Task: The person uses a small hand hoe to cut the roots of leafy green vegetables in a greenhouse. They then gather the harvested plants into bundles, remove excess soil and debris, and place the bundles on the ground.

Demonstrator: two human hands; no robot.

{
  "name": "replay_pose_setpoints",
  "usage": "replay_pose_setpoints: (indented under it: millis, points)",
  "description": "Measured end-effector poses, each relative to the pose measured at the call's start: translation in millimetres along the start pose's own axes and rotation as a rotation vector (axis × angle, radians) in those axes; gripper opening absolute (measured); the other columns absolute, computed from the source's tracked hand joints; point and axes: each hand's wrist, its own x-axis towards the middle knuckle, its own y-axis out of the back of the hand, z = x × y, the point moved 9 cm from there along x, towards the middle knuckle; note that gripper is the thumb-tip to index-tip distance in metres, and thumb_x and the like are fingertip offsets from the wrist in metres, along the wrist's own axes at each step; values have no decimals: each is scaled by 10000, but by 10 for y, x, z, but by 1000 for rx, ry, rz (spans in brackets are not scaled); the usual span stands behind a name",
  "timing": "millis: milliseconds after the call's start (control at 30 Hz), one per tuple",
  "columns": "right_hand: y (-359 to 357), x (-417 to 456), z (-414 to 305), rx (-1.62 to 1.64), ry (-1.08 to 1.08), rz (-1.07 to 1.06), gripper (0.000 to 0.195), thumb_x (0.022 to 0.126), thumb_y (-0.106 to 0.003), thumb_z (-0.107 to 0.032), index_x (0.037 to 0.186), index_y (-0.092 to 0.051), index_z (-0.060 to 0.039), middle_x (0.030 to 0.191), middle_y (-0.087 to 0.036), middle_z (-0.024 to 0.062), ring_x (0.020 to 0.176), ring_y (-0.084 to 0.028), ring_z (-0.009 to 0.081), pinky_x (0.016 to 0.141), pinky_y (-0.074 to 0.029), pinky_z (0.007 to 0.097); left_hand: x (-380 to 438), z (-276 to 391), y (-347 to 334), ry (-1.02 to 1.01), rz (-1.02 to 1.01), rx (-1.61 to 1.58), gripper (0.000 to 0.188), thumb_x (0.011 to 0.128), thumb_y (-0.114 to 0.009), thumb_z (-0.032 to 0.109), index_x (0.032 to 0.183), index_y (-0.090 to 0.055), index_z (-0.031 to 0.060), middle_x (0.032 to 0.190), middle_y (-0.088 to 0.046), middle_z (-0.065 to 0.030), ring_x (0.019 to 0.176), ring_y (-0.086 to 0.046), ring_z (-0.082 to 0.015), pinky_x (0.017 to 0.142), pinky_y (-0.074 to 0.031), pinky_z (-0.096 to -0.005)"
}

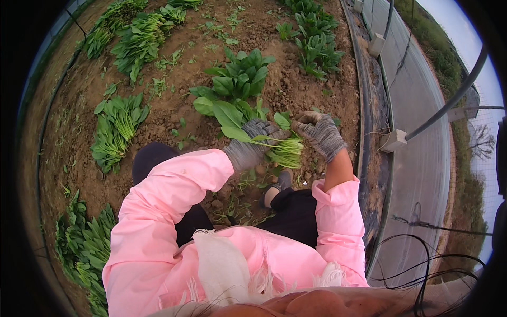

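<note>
My left hand (253, 143), in a grey knit glove, is closed around a bunch of leafy greens that look like spinach (286, 153). The pale cut stems point right and the broad leaves spread to the upper left. At the stem end is my right hand (320, 132), gloved alike, its thumb and fingertips drawn together beside a leaf (282, 120). Whether they pinch that leaf or a stem is hidden. Just beyond the bunch, a dense clump of the same plant (241, 75) stands in the brown soil.
Bundles of greens lie on the soil at left (119, 128), upper left (139, 41) and lower left (85, 241). A row of growing plants (317, 39) runs at upper right. Along the right stand plastic sheeting (416, 158), concrete blocks (394, 140) and a curved metal pipe (449, 101).
</note>
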Motion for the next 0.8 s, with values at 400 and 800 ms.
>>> replay_pose_setpoints:
  millis: [400,800]
  points:
    - [131,-145,-274,509,241,-150,334,892,-591,-125,1205,-546,-18,1146,-606,86,1074,-549,171,966,-412,329,44,88,265,-114,-45,-161,724,571,-785,189,1250,-538,136,973,-590,-78,919,-568,-296,814,-443,-404]
    - [-193,-243,-271,484,157,-521,353,828,-648,-67,1171,-586,-11,1005,-628,37,907,-570,109,790,-479,253,-230,61,-67,408,-480,-1336,635,731,-781,57,1285,-472,59,1169,-587,-35,1039,-567,-127,930,-467,-299]
